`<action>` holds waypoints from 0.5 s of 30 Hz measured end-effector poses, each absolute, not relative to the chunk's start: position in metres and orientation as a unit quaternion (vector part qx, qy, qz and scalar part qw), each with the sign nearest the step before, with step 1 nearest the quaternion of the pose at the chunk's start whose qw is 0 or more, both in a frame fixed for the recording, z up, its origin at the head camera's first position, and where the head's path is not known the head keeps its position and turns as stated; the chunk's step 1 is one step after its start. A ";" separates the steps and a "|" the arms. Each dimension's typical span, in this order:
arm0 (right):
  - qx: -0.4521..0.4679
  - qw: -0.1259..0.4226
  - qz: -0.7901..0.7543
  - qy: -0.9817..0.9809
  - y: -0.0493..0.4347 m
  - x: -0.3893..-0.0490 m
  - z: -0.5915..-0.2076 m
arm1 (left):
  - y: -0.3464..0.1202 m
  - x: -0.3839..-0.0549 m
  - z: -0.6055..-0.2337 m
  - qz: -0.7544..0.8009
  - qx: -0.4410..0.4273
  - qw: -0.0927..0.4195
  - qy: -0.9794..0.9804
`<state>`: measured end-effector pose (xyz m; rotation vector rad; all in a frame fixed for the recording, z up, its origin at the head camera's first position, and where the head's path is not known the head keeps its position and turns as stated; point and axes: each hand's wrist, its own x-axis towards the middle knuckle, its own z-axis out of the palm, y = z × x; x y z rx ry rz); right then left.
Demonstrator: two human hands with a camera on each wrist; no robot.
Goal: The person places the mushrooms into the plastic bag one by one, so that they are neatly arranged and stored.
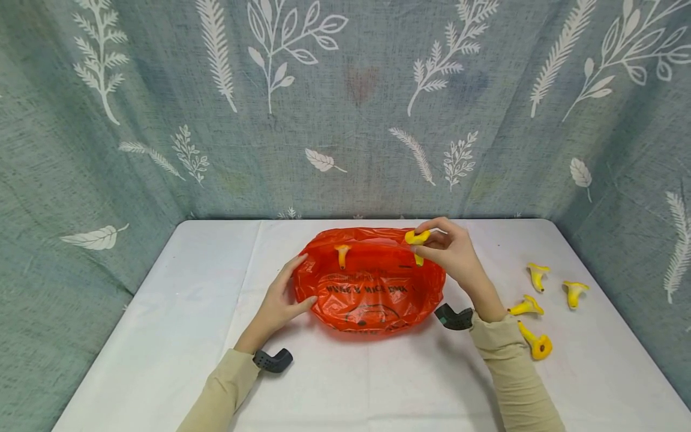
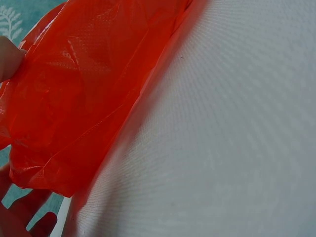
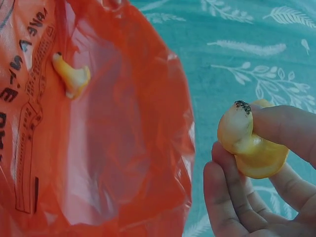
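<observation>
A red plastic bag (image 1: 372, 312) with dark printing lies with its mouth spread wide at the middle of the table. My left hand (image 1: 278, 303) holds its left side, thumb near the front and the other fingers farther back along the edge. Over the bag's back right rim, my right hand (image 1: 456, 255) pinches a yellow chanterelle mushroom (image 3: 236, 131) between thumb and fingers, its dark-tipped stem showing in the right wrist view. Inside the bag lies another chanterelle (image 1: 342, 255), against the far wall in the head view.
Several more yellow chanterelles (image 1: 537, 276) are scattered on the white-covered table (image 1: 178, 324) at the right, two of them close by my right sleeve (image 1: 507, 360). Behind the table hangs a grey-green curtain (image 1: 345, 138) with white leaf patterns.
</observation>
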<state>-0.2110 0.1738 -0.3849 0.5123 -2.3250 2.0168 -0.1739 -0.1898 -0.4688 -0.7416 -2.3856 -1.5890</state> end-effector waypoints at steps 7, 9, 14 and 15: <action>0.159 -0.007 0.638 -0.753 0.163 -0.209 -0.388 | -0.190 -0.174 -0.468 -0.533 -0.253 0.094 -0.802; 0.160 -0.008 0.636 -0.755 0.160 -0.209 -0.389 | -0.190 -0.174 -0.468 -0.534 -0.253 0.093 -0.802; 0.178 -0.002 0.629 -0.757 0.154 -0.208 -0.390 | -0.190 -0.174 -0.468 -0.533 -0.248 0.092 -0.804; 0.181 -0.001 0.628 -0.757 0.153 -0.208 -0.391 | -0.190 -0.174 -0.468 -0.532 -0.248 0.093 -0.804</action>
